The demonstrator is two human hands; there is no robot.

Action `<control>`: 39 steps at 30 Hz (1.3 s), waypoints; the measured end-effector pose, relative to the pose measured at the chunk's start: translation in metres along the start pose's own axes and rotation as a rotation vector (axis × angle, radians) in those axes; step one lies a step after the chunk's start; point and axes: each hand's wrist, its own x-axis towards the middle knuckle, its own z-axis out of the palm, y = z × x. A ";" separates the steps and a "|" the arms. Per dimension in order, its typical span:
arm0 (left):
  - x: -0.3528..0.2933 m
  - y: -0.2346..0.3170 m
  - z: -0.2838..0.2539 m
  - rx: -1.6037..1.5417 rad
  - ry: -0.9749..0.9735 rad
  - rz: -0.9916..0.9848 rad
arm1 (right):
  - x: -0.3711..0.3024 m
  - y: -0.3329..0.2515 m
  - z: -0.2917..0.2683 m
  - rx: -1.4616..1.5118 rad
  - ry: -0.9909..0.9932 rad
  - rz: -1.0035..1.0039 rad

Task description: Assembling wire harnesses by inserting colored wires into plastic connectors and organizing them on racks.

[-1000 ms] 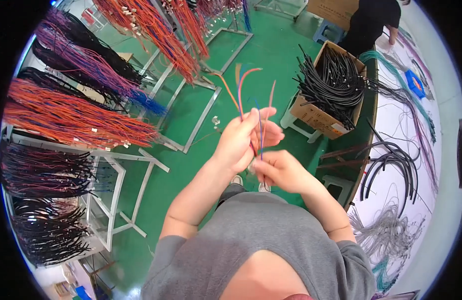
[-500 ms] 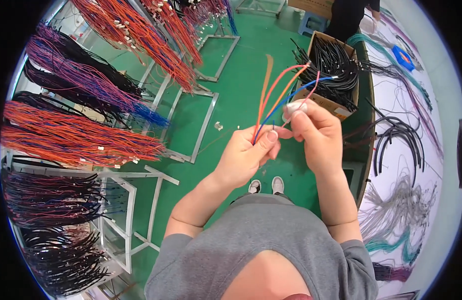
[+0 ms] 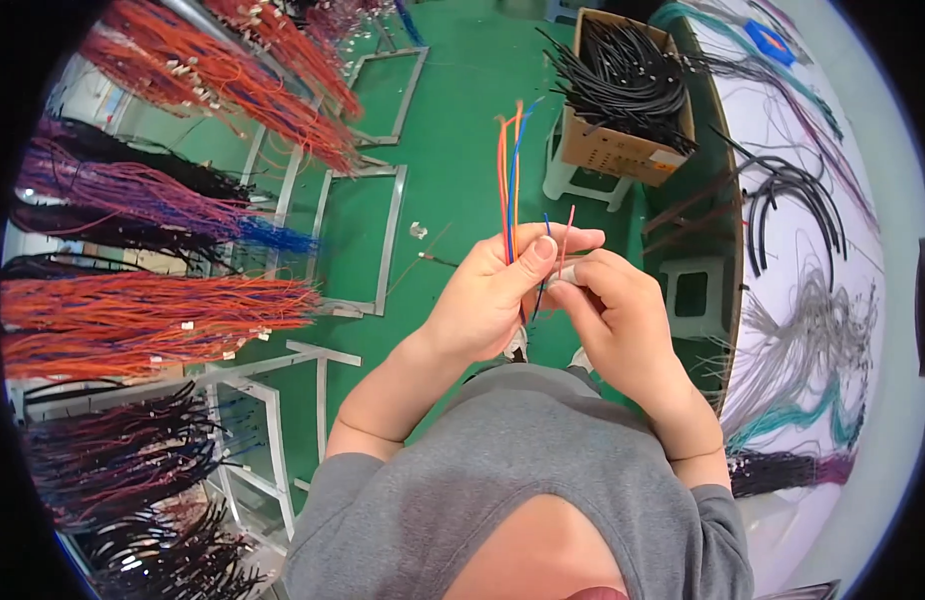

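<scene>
In front of my body, my left hand (image 3: 493, 285) is closed on a bundle of wires. Orange wires (image 3: 504, 185) and a blue wire (image 3: 513, 190) rise nearly upright from it, and a short blue wire end (image 3: 547, 225) shows beside the thumb. Close against it, my right hand (image 3: 623, 315) pinches a thin pinkish-red wire (image 3: 568, 238), whose free end points up. Something white covers a fingertip of the right hand (image 3: 567, 273). A dark cable piece (image 3: 441, 261) sticks out beyond the left hand. Where the wires run between the palms is hidden.
Racks on the left carry hanging orange wire bundles (image 3: 163, 315) and purple ones (image 3: 143, 190). Ahead on the right, a cardboard box (image 3: 623, 155) of black cables rests on a stool (image 3: 583, 190). Along the right runs a white table (image 3: 783, 320) with grey and teal wires.
The fanned wires are now gathered and stand more upright in my left hand. My right hand has come lower, beside the left, with the pinkish-red wire's end now pointing up. The whole view has shifted.
</scene>
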 end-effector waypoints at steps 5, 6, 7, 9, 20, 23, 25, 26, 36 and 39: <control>0.009 -0.015 0.017 0.056 -0.075 -0.019 | -0.011 0.003 -0.017 0.010 0.017 0.031; 0.012 -0.018 0.022 0.072 -0.085 -0.029 | -0.014 0.005 -0.022 0.032 -0.003 0.058; 0.015 -0.023 0.026 0.072 -0.093 -0.035 | -0.017 0.008 -0.028 0.029 0.005 0.063; 0.020 -0.030 0.035 0.100 -0.123 -0.017 | -0.024 0.012 -0.037 0.091 0.001 0.113; 0.023 -0.062 0.073 0.781 -0.181 -0.020 | -0.049 0.040 -0.085 0.767 0.368 0.359; 0.029 -0.070 0.075 0.729 -0.198 -0.078 | -0.052 0.045 -0.094 0.969 0.311 0.207; 0.032 -0.075 0.077 0.743 -0.209 -0.075 | -0.054 0.042 -0.099 1.071 0.343 0.218; 0.033 -0.077 0.077 0.766 -0.230 -0.080 | -0.054 0.041 -0.099 1.178 0.356 0.232; 0.036 -0.084 0.071 0.570 -0.297 -0.277 | -0.062 0.039 -0.112 1.284 0.397 0.105; 0.037 -0.083 0.062 0.479 -0.323 -0.331 | -0.061 0.036 -0.108 1.323 0.423 0.089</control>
